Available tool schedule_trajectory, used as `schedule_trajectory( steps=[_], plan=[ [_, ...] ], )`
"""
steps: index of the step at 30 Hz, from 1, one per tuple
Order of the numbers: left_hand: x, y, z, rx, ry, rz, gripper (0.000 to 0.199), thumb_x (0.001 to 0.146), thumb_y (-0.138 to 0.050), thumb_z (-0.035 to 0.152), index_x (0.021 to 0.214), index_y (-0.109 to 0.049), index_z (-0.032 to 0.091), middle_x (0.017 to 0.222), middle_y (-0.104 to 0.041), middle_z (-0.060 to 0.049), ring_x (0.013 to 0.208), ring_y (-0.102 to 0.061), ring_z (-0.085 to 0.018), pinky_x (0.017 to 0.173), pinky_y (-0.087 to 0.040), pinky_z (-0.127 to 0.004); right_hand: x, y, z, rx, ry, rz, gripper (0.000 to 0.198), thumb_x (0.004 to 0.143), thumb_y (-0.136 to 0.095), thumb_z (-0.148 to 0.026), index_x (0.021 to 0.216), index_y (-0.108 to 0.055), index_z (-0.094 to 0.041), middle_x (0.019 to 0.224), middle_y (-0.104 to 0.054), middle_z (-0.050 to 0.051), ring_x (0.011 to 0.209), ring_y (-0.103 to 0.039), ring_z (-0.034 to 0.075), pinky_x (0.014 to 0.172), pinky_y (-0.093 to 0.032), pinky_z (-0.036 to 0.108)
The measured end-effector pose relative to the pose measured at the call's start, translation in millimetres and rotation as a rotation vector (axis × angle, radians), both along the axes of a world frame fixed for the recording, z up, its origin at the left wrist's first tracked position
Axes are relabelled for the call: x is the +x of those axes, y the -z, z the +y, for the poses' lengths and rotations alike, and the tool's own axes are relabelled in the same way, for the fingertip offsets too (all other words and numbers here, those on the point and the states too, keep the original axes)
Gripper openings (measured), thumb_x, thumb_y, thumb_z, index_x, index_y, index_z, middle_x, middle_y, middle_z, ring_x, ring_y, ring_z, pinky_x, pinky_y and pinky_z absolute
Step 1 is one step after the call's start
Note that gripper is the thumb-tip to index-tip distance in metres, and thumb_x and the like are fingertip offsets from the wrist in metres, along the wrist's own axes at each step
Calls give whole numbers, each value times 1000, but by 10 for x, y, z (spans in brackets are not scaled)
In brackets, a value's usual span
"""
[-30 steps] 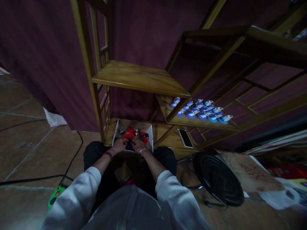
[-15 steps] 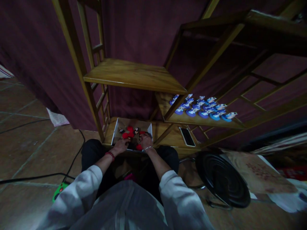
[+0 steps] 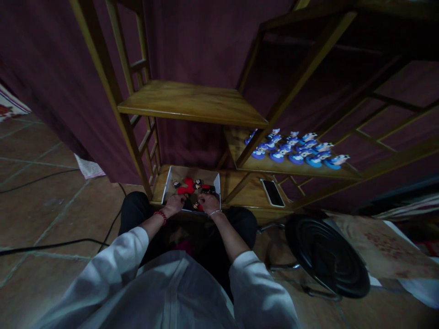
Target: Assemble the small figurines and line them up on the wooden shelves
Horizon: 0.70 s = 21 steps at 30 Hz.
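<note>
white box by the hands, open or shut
Open: the white box has its top uncovered, and red and black pieces show inside.

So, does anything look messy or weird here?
The red and black pieces lie jumbled in the box, which looks messy compared with the blue figures, standing in rows on the shelf. I can't see anything spilled or broken, but it's dim.

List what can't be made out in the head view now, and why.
Head view:
What the left hand and right hand grip, if anything: hidden under them.
Details of the red and black pieces in the white box: too small, blurred.
Part of the leftmost blue figurine: behind the slanted post.
Rest of the pale item at lower right: cut off by the edge.
</note>
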<state>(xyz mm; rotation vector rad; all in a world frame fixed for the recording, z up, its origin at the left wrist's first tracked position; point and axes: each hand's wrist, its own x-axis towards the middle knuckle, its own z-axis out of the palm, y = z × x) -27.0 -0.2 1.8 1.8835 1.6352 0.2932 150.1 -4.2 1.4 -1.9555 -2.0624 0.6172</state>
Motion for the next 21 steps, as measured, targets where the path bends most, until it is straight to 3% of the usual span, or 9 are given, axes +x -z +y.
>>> schedule_trajectory(
  steps=[6,13,18,21],
  plan=[
    [59,1,14,19,25,12,28,75,-49,14,97,-65,19,103,-66,-6,98,-58,-18,90,-43,-30,-23,102,-40,-101,3,87,20,69,-63,-27,88,-67,-25,92,-69,-2,86,-63,13,78,-46,21],
    [66,28,-20,60,-13,5,30,77,-45,13,97,-66,23,103,-66,-3,97,-59,-17,91,-42,-28,-57,145,19,-121,79,170,14,68,-60,-16,76,-68,-22,85,-70,-1,83,-64,14,77,-48,24],
    [84,-30,-59,170,-133,-35,27,79,-45,15,94,-66,21,103,-66,-4,99,-58,-16,89,-42,-26,-68,169,-6,-85,157,266,14,72,-58,-22,84,-65,-22,86,-69,-1,79,-65,13,72,-51,26],
    [128,-59,-86,131,-175,-121,27,80,-46,16,101,-63,16,102,-65,-7,94,-59,-17,86,-44,-26,-110,163,-52,-73,271,470,23,70,-60,-30,89,-63,-18,88,-69,3,73,-65,15,63,-54,26]
  ],
)
